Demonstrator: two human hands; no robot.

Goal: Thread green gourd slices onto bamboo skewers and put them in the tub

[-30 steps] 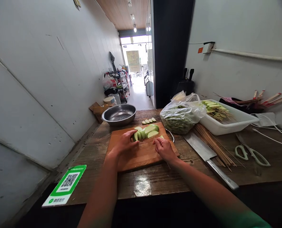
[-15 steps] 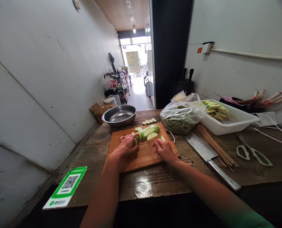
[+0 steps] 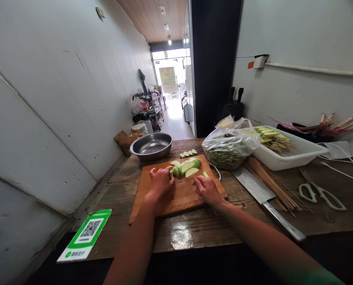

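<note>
On the wooden cutting board (image 3: 152, 202) lies a heap of pale green zucchini slices (image 3: 191, 171), with a few fallen flat at its right. My left hand (image 3: 161, 181) is at the heap's left end, thumb and fingers closed about an end slice; its fingertips are partly hidden. To the right, just in front of the heap, my right hand (image 3: 205, 188) is closed around a thin wooden skewer (image 3: 214, 211). Only a short length of it shows below the fist. Behind the board, several small slices (image 3: 188, 153) stand in a row on the table.
A metal basin (image 3: 151, 145) stands behind the board. To the right are a plastic bag of greens (image 3: 228, 148), a cleaver (image 3: 255, 186), loose skewers (image 3: 271, 184), scissors (image 3: 321, 192) and a white tray (image 3: 298, 158) with skewered slices. A QR-code card (image 3: 85, 235) lies front left.
My left hand's fingers have drawn in at the left end of the slices. My right hand keeps its hold beside the heap. The whole view has shifted slightly.
</note>
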